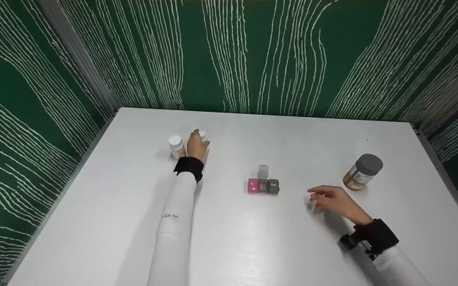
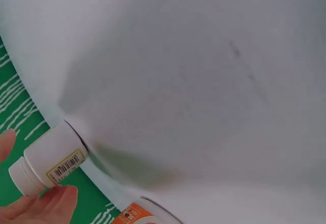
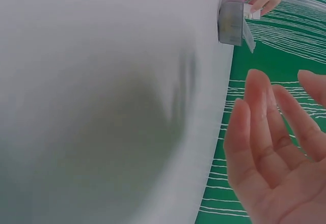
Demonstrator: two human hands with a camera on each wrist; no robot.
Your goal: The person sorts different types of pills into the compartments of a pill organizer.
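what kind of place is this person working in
Probably a purpose-built recording booth: a plain white table bordered by green walls with white wavy lines, and a black wrist-mounted device on the right arm.

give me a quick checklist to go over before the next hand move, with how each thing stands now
1. Left hand has thumb and fingers closed on the small white bottle: not ok, the thumb shows a gap.
2. Bottle cap on: ok.
3. Right hand free: ok, it holds nothing.
4. Middle lid of the pill box open: ok, it stands raised.
5. Middle compartment empty: cannot tell, its inside is too small to read.
6. Big jar closed: ok, its dark lid is on.
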